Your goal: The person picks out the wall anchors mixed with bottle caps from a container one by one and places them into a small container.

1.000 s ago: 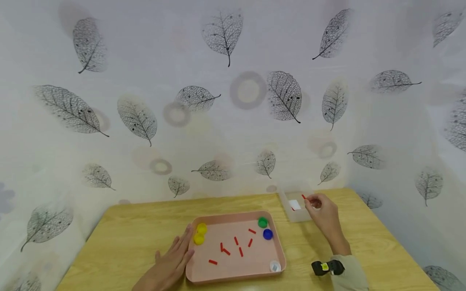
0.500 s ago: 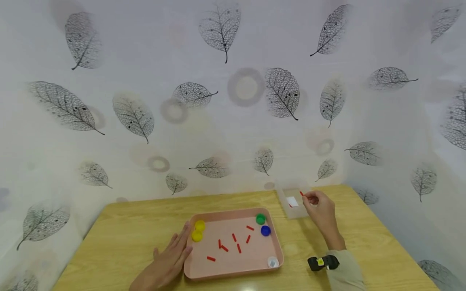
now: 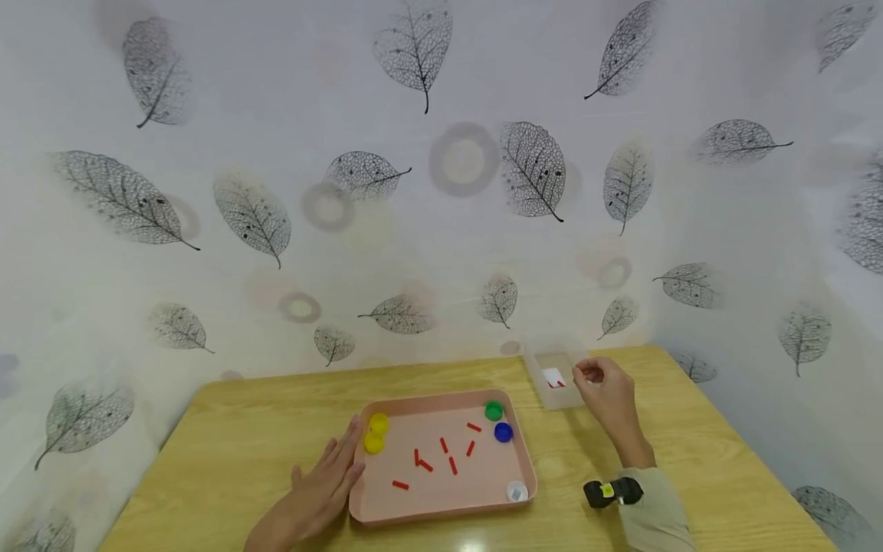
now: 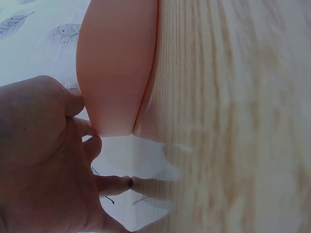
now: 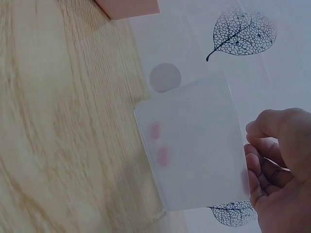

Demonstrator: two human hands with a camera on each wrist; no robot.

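Observation:
My left hand (image 3: pixel 310 491) rests with extended fingers along the left rim of a pink tray (image 3: pixel 476 483); the left wrist view shows its fingers at the tray's wall (image 4: pixel 116 63). My right hand (image 3: pixel 610 399) is at the right rim of a translucent plastic box (image 3: pixel 564 400), fingers loosely bent, with nothing visible between thumb and fingertips. Inside that box lie a white piece (image 3: pixel 554 376) and two small red sticks (image 3: pixel 561 384). Through its cloudy wall (image 5: pixel 204 160) they appear as pink blurs in the right wrist view. Several red sticks (image 3: pixel 453 465) are scattered on the tray.
Two yellow caps (image 3: pixel 374 442) sit at the tray's left side. A green cap (image 3: pixel 493 411) and a blue cap (image 3: pixel 503 432) are at its back right, a white round piece (image 3: pixel 516 491) at its front right. Behind the wooden table (image 3: pixel 290 399) stands a leaf-patterned wall.
The red stick pinched by my right hand has dropped into the translucent box, beside the other one. My left hand stays at the tray. The head view has shifted slightly.

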